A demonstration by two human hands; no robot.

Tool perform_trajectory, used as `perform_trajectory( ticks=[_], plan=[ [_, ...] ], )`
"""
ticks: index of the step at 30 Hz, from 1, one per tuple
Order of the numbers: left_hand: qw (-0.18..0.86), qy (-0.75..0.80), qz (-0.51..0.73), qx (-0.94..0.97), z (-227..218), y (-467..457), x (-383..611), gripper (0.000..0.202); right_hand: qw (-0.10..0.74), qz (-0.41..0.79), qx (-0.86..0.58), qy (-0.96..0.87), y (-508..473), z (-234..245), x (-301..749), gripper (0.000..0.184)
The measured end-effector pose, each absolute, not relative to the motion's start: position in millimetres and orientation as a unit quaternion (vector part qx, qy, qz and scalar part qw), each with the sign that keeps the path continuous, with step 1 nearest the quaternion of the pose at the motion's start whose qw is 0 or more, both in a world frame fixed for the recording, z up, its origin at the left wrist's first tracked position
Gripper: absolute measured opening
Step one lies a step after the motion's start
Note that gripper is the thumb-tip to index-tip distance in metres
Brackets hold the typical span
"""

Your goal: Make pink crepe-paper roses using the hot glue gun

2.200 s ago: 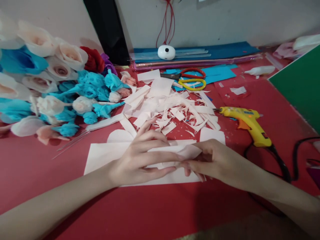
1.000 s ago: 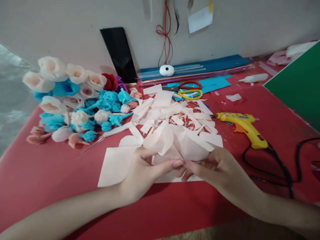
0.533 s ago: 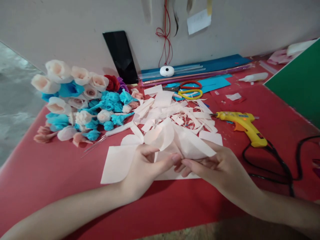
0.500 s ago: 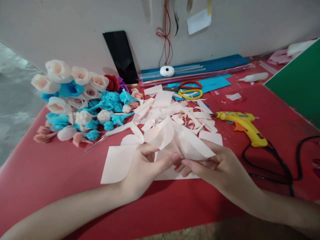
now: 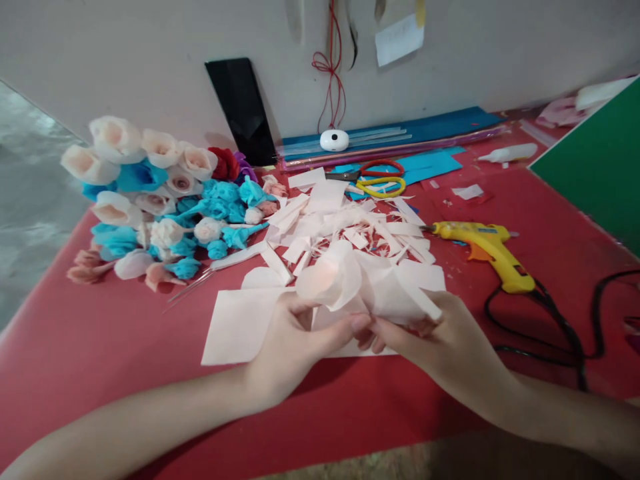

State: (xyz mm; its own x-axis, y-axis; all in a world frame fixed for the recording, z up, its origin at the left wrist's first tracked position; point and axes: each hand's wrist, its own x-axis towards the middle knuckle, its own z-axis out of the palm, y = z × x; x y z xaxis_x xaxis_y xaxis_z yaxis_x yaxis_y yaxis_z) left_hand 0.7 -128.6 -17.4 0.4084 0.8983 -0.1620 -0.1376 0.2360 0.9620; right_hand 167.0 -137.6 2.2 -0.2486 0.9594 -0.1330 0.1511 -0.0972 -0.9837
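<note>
A pale pink paper flower (image 5: 330,277) is held in front of me, its cupped petals facing up and to the left. My left hand (image 5: 305,333) is closed on its base, with the thumb pressed along the lower edge. My right hand (image 5: 425,340) pinches the loose strip of paper that stretches to the right of the flower. Both thumb tips meet below the petals. Flat pale pink paper sheets (image 5: 237,327) lie beneath the hands, and a heap of paper scraps (image 5: 370,227) sits just behind.
Many blue, pink and white paper flowers (image 5: 120,210) are piled at the left. A yellow glue gun (image 5: 493,250) with a black cord lies right. Behind the scraps are scissors (image 5: 380,180), a white case (image 5: 334,140) and a leaning phone (image 5: 243,110). A glue bottle (image 5: 510,154) lies back right.
The paper has turned in my hands: the petals now curl into a rounder cup, and the right-hand strip has folded down and inward. My thumbs have come closer together.
</note>
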Motion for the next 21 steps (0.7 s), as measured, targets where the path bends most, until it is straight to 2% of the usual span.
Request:
perform_trajectory(
  ticks=[6,12,17,21],
  plan=[
    [0.670,0.409,0.404,0.470,-16.1,-125.4,5.1,0.008,0.357,0.498,-0.503,-0.610,-141.8,0.3,166.8,0.009],
    [0.710,0.359,0.403,0.453,-18.1,-127.4,4.7,0.013,0.343,0.414,-0.526,-0.659,-141.8,-2.9,166.8,0.007],
    [0.720,0.354,0.392,0.450,-19.0,-127.6,2.0,0.015,0.355,0.439,-0.501,-0.656,-140.2,-1.3,166.3,0.009],
    [0.758,0.298,0.368,0.449,-19.6,-124.2,1.5,0.012,0.354,0.503,-0.490,-0.618,-139.6,2.7,166.0,0.015]
  ],
)
